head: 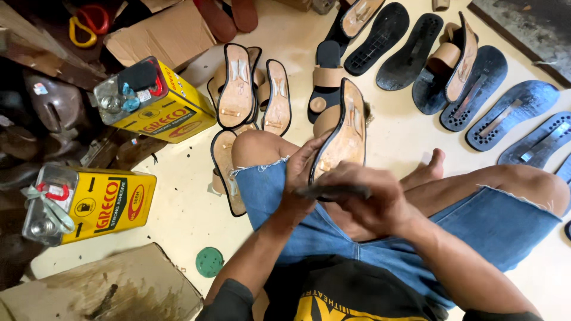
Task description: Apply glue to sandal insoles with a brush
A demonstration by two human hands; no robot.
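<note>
I sit on the floor in denim shorts with a tan sandal upper (343,135) held sole-side up over my lap. My left hand (299,175) grips its lower left edge. My right hand (364,201) is closed around a dark, blurred tool (332,191) pressed against the heel end of the sandal. Several more tan sandal uppers (237,86) lie on the floor just beyond my left knee.
Two yellow adhesive cans (156,100) (89,205) stand at left. Black rubber outsoles (508,110) are spread at upper right. A green lid (209,262) lies near a cardboard box (113,288). Clutter and another box (163,35) fill the upper left.
</note>
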